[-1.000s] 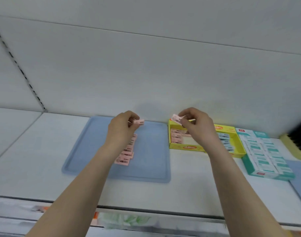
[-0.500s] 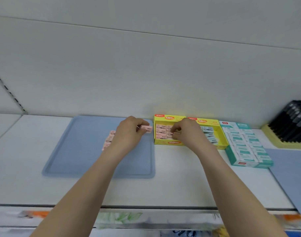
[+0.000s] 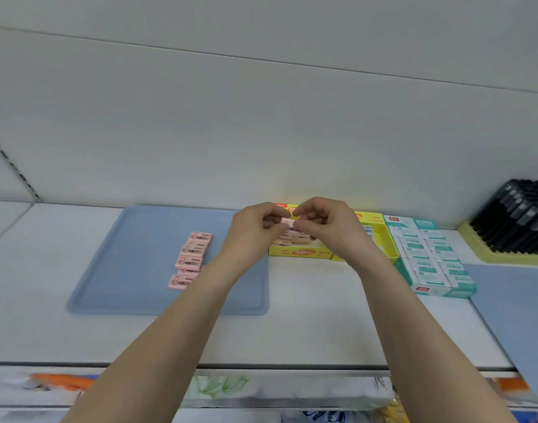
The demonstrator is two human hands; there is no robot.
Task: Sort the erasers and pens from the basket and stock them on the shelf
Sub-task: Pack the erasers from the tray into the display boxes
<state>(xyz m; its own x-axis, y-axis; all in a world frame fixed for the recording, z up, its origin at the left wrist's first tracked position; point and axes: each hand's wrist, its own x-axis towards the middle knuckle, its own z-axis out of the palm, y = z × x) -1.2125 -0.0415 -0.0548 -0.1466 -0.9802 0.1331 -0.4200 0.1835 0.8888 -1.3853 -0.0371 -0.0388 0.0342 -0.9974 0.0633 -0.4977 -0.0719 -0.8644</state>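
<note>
My left hand (image 3: pixel 255 230) and my right hand (image 3: pixel 325 227) meet above the left yellow box (image 3: pixel 298 251), and both pinch one small pink eraser (image 3: pixel 287 222) between their fingertips. More pink erasers lie inside that box, mostly hidden by my hands. A short row of several pink erasers (image 3: pixel 189 259) lies on the blue tray (image 3: pixel 133 270) to the left. Black pens (image 3: pixel 518 221) stand in a yellow holder (image 3: pixel 505 254) at the far right.
A second yellow box (image 3: pixel 374 233) with white erasers sits right of the first, then a teal box (image 3: pixel 429 257) of white erasers. Another blue tray (image 3: pixel 518 306) reaches in from the right. The shelf's front edge (image 3: pixel 261 366) runs below my forearms.
My right hand has come up out of the yellow box and met my left hand. The pink eraser that my left hand held is now pinched by both hands.
</note>
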